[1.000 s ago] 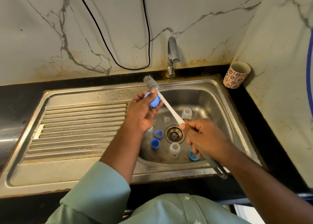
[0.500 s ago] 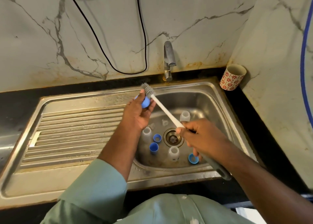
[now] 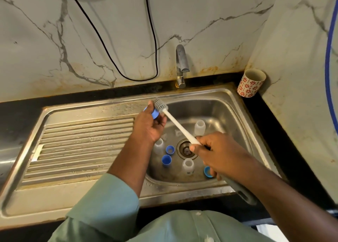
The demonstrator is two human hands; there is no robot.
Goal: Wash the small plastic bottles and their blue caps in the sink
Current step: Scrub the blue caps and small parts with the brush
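left hand (image 3: 148, 128) holds one blue cap (image 3: 155, 113) up over the sink's (image 3: 236, 102) back-left rim, fingers curled round it, thumb on top. cap mostly hidden in the grip; only a blue edge shows

right hand (image 3: 217, 155) wraps the brush (image 3: 180, 127) low on its white shaft, grip closed tight; dark handle end sticks out behind the wrist toward the body

key relation: brush long axis runs diagonally, from right hand up and left to the grey bristle head (image 3: 161, 105). head sits just beside the cap, touching or nearly so; cannot tell if bristles are inside the cap. cap lies up-left of the right grip, at the far end of the shaft. left hand is the nearer one to the cap, being on it

judgement: step in hand is scrubbing this cap; next stroke likely needs push along the shaft axis while left hand steadies

still in the basin, round the drain (image 3: 186, 149): three bottles (image 3: 200, 127) upright, one at back right, one under the left wrist, one at front; three loose caps (image 3: 166, 160), two left of drain, one at front right partly behind the right hand

tap (image 3: 181, 66) shows no water running
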